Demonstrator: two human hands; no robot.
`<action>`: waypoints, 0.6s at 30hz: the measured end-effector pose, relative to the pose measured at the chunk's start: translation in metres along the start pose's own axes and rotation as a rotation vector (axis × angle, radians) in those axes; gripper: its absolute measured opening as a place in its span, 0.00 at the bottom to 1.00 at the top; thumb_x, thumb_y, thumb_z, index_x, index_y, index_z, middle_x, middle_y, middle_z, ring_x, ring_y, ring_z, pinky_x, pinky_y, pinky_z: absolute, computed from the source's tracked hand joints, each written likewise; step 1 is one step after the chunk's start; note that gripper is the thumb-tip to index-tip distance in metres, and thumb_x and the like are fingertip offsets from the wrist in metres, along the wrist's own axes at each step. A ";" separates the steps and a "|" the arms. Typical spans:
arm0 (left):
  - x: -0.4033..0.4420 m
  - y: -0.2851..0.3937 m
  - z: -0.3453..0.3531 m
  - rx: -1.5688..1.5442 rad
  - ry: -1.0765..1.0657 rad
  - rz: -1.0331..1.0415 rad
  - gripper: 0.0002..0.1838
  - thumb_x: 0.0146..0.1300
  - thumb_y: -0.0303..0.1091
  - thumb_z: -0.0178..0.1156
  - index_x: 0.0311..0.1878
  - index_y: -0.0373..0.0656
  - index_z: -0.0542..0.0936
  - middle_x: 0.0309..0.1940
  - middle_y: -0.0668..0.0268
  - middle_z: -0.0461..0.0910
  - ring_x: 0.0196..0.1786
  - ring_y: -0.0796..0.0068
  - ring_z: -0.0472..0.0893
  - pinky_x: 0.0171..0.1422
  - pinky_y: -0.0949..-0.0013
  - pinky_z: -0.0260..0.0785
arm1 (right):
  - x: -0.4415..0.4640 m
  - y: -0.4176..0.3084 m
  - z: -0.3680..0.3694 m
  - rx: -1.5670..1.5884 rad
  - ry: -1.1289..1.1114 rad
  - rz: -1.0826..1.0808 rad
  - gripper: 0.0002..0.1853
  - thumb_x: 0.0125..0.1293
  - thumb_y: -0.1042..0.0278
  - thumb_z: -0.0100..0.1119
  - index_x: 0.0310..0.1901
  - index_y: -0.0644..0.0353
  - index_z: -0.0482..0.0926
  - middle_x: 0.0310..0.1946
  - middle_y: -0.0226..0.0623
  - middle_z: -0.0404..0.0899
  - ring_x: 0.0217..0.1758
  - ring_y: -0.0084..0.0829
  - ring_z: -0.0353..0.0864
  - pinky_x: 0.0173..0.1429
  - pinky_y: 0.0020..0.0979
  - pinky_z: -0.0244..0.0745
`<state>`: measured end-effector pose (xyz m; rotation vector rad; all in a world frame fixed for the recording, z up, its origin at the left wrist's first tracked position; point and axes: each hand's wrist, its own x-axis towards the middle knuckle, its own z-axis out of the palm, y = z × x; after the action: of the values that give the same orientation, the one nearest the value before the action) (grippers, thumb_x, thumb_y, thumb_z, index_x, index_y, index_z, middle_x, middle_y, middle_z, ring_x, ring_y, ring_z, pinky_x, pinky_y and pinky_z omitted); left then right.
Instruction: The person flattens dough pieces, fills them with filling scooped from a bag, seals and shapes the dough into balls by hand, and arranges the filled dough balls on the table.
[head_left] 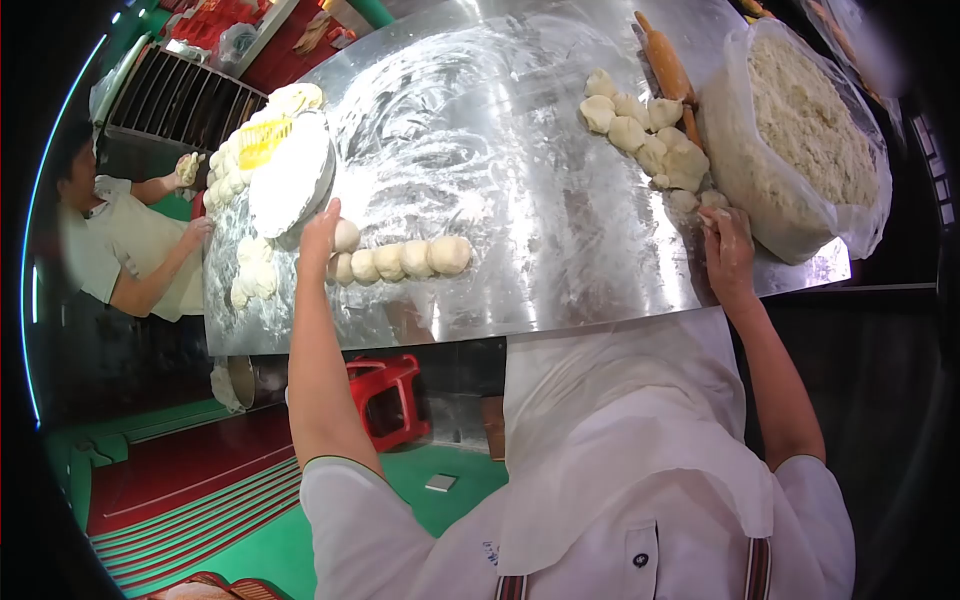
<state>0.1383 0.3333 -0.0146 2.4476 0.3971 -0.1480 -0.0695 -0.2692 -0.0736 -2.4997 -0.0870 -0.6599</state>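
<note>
My left hand (318, 236) is cupped against a pale dough ball (346, 236) near the left end of a row of dough balls (415, 258). Its fingers are partly hidden, but they appear closed against the ball's side. At the table's right, my right hand (730, 246) has its fingers curled together at a small lump of dough (713, 200). A cluster of dough pieces (628, 133) lies just beyond it, some pressed against each other.
A plastic-lined container of flour-like crumbs (810, 110) stands at the right, beside a wooden rolling pin (667, 65). On the left are a floury round tray (290, 190), a yellow scraper (262, 143) and more dough (255, 268). A co-worker (150, 235) stands there. Below is a red stool (395, 405).
</note>
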 end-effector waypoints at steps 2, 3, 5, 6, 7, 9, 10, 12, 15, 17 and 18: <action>0.011 -0.023 0.017 0.178 -0.035 0.000 0.39 0.69 0.68 0.52 0.46 0.33 0.86 0.41 0.46 0.86 0.52 0.54 0.83 0.60 0.58 0.71 | -0.002 0.001 -0.001 -0.012 0.005 -0.004 0.14 0.67 0.79 0.55 0.53 0.60 0.78 0.49 0.48 0.79 0.53 0.52 0.76 0.58 0.45 0.72; 0.008 -0.021 0.022 0.348 -0.064 -0.003 0.42 0.69 0.72 0.48 0.45 0.34 0.86 0.43 0.45 0.86 0.53 0.49 0.82 0.62 0.55 0.70 | -0.002 0.001 -0.002 -0.025 0.008 -0.018 0.14 0.67 0.78 0.55 0.53 0.60 0.78 0.49 0.48 0.79 0.54 0.52 0.76 0.58 0.46 0.72; 0.009 -0.012 0.019 0.405 -0.098 -0.053 0.42 0.70 0.72 0.45 0.47 0.37 0.86 0.46 0.46 0.85 0.55 0.44 0.81 0.65 0.50 0.67 | -0.004 -0.002 -0.002 -0.058 0.001 -0.002 0.15 0.66 0.78 0.55 0.54 0.60 0.78 0.49 0.47 0.78 0.54 0.53 0.75 0.58 0.46 0.72; 0.005 -0.007 0.017 0.454 -0.046 0.049 0.40 0.71 0.71 0.44 0.48 0.38 0.86 0.47 0.48 0.85 0.55 0.45 0.81 0.65 0.50 0.66 | -0.006 -0.003 -0.002 -0.095 -0.006 0.010 0.15 0.66 0.77 0.56 0.54 0.59 0.78 0.50 0.47 0.78 0.55 0.53 0.75 0.59 0.47 0.72; 0.009 -0.003 0.021 0.496 0.001 0.165 0.39 0.72 0.70 0.43 0.50 0.40 0.85 0.48 0.50 0.85 0.56 0.47 0.81 0.66 0.50 0.66 | -0.007 -0.004 0.001 -0.105 -0.002 0.023 0.15 0.66 0.77 0.56 0.54 0.59 0.78 0.50 0.47 0.78 0.55 0.53 0.75 0.59 0.47 0.72; 0.013 0.017 0.033 0.452 0.072 0.205 0.28 0.74 0.59 0.50 0.52 0.43 0.83 0.49 0.54 0.85 0.55 0.54 0.83 0.64 0.53 0.65 | -0.012 -0.002 0.004 -0.139 0.041 -0.005 0.17 0.66 0.77 0.56 0.56 0.58 0.77 0.51 0.46 0.78 0.56 0.54 0.75 0.60 0.48 0.72; 0.005 0.040 0.045 0.440 0.082 0.322 0.23 0.72 0.53 0.55 0.53 0.43 0.83 0.49 0.55 0.86 0.54 0.56 0.83 0.64 0.55 0.67 | -0.011 -0.001 0.001 -0.166 0.048 0.014 0.17 0.66 0.77 0.56 0.56 0.58 0.77 0.51 0.46 0.78 0.56 0.54 0.75 0.60 0.48 0.72; -0.014 0.089 0.080 0.242 0.038 0.511 0.18 0.67 0.44 0.64 0.55 0.44 0.83 0.49 0.56 0.86 0.53 0.59 0.83 0.62 0.57 0.69 | -0.010 -0.004 -0.002 -0.051 0.014 0.006 0.18 0.66 0.77 0.57 0.57 0.56 0.77 0.52 0.45 0.78 0.58 0.52 0.75 0.60 0.48 0.73; -0.033 0.169 0.149 0.027 -0.048 0.764 0.21 0.63 0.42 0.69 0.57 0.44 0.84 0.50 0.56 0.85 0.52 0.60 0.83 0.60 0.60 0.73 | -0.010 -0.005 -0.003 -0.059 0.005 0.023 0.17 0.66 0.77 0.57 0.57 0.56 0.77 0.51 0.44 0.78 0.58 0.51 0.75 0.60 0.46 0.74; -0.046 0.222 0.193 -0.032 -0.103 0.739 0.25 0.61 0.43 0.70 0.60 0.46 0.82 0.53 0.56 0.84 0.54 0.57 0.82 0.61 0.60 0.73 | -0.009 -0.005 -0.005 -0.064 0.012 0.029 0.17 0.66 0.76 0.58 0.56 0.56 0.77 0.51 0.43 0.78 0.58 0.49 0.75 0.59 0.44 0.75; -0.040 0.236 0.220 0.068 -0.005 0.875 0.27 0.60 0.44 0.71 0.61 0.45 0.81 0.53 0.55 0.83 0.54 0.56 0.82 0.61 0.60 0.73 | -0.009 -0.005 -0.005 -0.055 -0.003 0.042 0.17 0.66 0.76 0.58 0.56 0.56 0.77 0.51 0.43 0.78 0.58 0.49 0.76 0.59 0.44 0.75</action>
<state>0.1736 0.0113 -0.0417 2.4557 -0.6972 0.2103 -0.0808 -0.2667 -0.0720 -2.5478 -0.0170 -0.6498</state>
